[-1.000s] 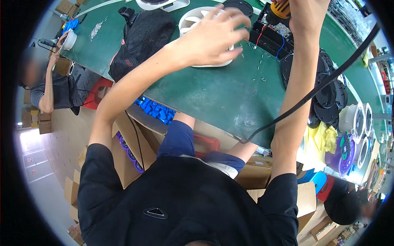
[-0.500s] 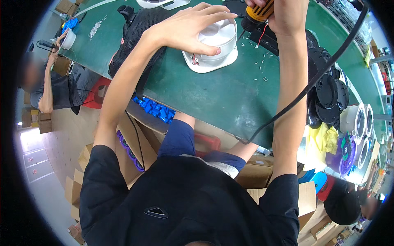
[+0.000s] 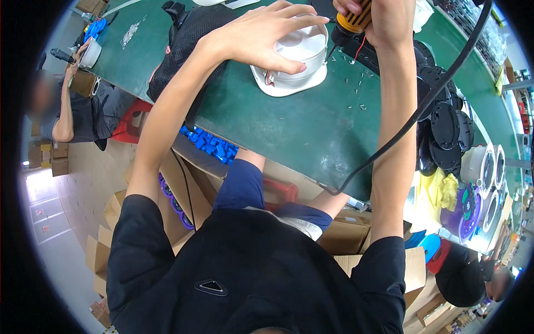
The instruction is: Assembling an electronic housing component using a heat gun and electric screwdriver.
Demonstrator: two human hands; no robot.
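Note:
My left hand [image 3: 261, 36] spans a round white plastic housing [image 3: 295, 80], thumb on its near side and fingers across its far side. A flat white flange juts from the housing toward me. In my right hand [image 3: 386, 22], near the top edge, is a yellow-and-black electric screwdriver [image 3: 351, 23]. Its thin bit slants down to the left, ending close beside the housing's right rim; whether it touches is unclear. Several small screws [image 3: 362, 107] lie scattered on the green table [image 3: 278, 139] right of the housing.
A black mesh bag [image 3: 194, 44] lies left of the housing. Black round parts [image 3: 445, 122] are piled beyond my right forearm, where a thick black cable [image 3: 414, 117] crosses. Blue pieces [image 3: 208, 146] fill a box below the table edge. Co-workers sit at far left and lower right.
The screwdriver and both hands stay nearly in place. The housing and table appear shifted slightly right and up in the picture.

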